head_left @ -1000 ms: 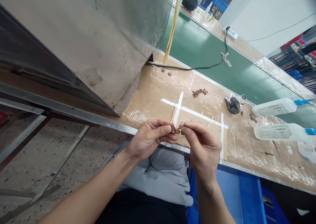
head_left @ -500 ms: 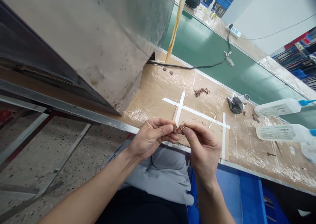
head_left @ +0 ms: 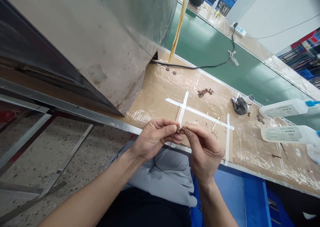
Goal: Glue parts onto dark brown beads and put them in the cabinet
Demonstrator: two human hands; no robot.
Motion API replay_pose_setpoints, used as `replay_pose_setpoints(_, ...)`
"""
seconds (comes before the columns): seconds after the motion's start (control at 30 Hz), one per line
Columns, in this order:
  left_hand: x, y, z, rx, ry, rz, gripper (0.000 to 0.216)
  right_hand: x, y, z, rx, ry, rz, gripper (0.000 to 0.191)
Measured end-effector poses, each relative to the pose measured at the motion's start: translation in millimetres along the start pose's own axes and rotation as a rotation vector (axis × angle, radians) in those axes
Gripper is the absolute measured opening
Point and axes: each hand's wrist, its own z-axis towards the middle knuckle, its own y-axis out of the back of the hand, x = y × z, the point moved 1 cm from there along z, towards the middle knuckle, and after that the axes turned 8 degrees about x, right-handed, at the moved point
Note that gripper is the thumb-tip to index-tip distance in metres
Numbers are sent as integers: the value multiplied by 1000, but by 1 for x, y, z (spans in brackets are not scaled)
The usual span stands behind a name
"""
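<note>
Left hand (head_left: 153, 138) pinches one end of a small brown part (head_left: 181, 129) between thumb and forefinger; right hand (head_left: 203, 147) pinches the other end, fingertips nearly touching. The part sits between both hands above the near table edge (head_left: 120, 125), long axis roughly left-right; which end leads cannot be told. Versus half a second ago: the pinch has tightened and less of the part is visible. The part looks dark reddish-brown, tiny, mostly hidden. Beyond the right hand: taped cardboard patch (head_left: 200, 127), pile of similar brown bits (head_left: 205, 92), two white bottles (head_left: 287, 120).
</note>
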Motion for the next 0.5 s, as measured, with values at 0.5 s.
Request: replay_pose_setpoints(0.5, 1, -6, 2, -21, 22, 70, 35, -3, 13, 0, 60, 134, -186, 21)
